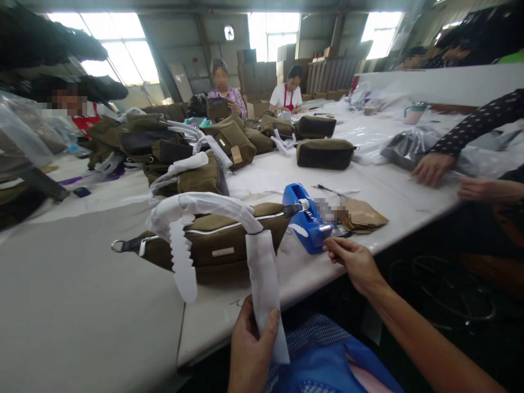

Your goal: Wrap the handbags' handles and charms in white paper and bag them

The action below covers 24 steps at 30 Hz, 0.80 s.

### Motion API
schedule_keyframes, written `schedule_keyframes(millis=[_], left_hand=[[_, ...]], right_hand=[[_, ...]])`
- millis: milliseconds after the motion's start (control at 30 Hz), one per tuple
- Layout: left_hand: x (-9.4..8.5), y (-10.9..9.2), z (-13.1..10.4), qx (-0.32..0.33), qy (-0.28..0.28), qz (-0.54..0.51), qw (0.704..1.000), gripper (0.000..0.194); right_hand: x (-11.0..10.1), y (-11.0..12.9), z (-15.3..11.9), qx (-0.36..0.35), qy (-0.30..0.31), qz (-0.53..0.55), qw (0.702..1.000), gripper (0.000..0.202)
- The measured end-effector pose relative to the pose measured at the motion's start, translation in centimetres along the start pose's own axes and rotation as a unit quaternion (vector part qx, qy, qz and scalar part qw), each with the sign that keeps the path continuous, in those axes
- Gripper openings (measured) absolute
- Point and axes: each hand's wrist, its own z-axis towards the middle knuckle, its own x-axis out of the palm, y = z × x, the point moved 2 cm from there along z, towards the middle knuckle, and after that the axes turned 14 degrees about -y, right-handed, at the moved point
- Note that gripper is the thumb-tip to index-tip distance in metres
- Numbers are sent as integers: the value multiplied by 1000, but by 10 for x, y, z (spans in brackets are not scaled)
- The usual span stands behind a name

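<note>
An olive-green zip bag [221, 243] with a metal zipper and end rings lies at the table's front. Its strap [200, 204], wrapped in white paper, arches over it. My left hand [256, 341] is closed around the white paper wrap [264, 284] on the strap's hanging end, at the table edge. To the right of the bag stands a blue tape dispenser [305, 218]. At its front end my right hand [352, 259] is closed in a pinch on the tape; the clear tape itself is hardly visible. A strip of white paper [184, 262] hangs down the bag's left side.
Brown paper tags [362, 215] lie right of the dispenser. Several olive bags [229, 139] are piled behind, with two dark-bottomed pouches [325, 154] nearby. At right, a co-worker's hand [436, 168] rests by a plastic-wrapped item [409, 144]. Other people work across the table [102, 284].
</note>
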Motion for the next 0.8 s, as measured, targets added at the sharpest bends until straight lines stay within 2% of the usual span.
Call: schedule_keyframes(millis=[133, 233, 333, 433, 467, 533, 633, 800], left_hand=[[-2, -2, -2, 8, 4, 7, 1000, 56], [-3, -1, -1, 18, 7, 11, 1000, 53], [-4, 3, 3, 34, 26, 23, 999, 52], [-6, 4, 4, 48, 50, 39, 997, 52], [-7, 3, 4, 52, 58, 42, 996, 51], [-8, 1, 2, 58, 70, 39, 995, 50], [-9, -4, -1, 66, 76, 33, 994, 49], [-11, -4, -4, 45, 83, 22, 995, 51]], right_hand=[[-8, -7, 1, -50, -22, -59, 997, 51], [-15, 2, -19, -129, 9, -123, 984, 44], [-9, 21, -52, -180, 130, -145, 964, 34], [12, 41, -86, -218, 295, -145, 919, 28], [20, 46, -96, -222, 335, -141, 905, 28], [37, 50, -108, -210, 373, -133, 894, 28], [59, 46, -113, -208, 370, -163, 891, 28], [74, 44, -106, -288, 314, -282, 860, 31]])
